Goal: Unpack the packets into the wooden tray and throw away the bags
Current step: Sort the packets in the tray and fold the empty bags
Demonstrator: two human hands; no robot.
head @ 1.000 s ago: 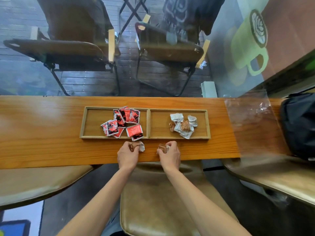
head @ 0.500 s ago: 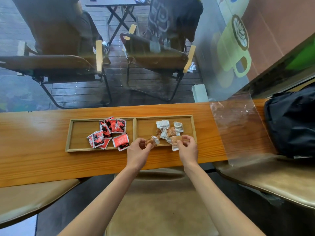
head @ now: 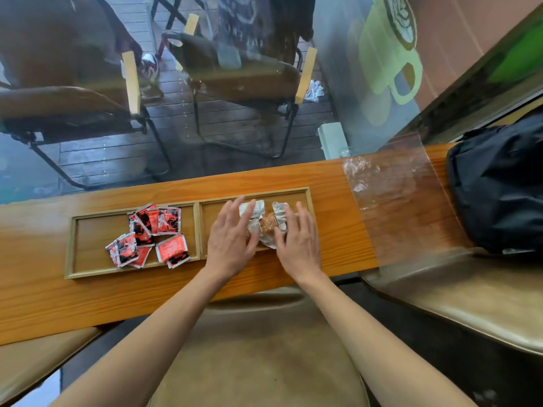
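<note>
Item 1: my left hand [head: 232, 242] and right hand [head: 296, 242], fingers spread flat, palms down, gripping nothing, flanking the silver-wrapped packets [head: 264, 224]. Item 2: wooden tray [head: 70, 248] on the counter [head: 44, 304]; silver packets in its right compartment, red packets [head: 152, 233] heaped in its left. Item 3: clear plastic bag [head: 396, 195], flat on the counter right of the tray. Item 4: black backpack [head: 499, 183], far right.

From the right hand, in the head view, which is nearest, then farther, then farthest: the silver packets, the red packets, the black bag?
From the right hand:
1. Silver packets, under its fingertips, right compartment.
2. Red packets, left compartment.
3. Black bag, far right.
</note>
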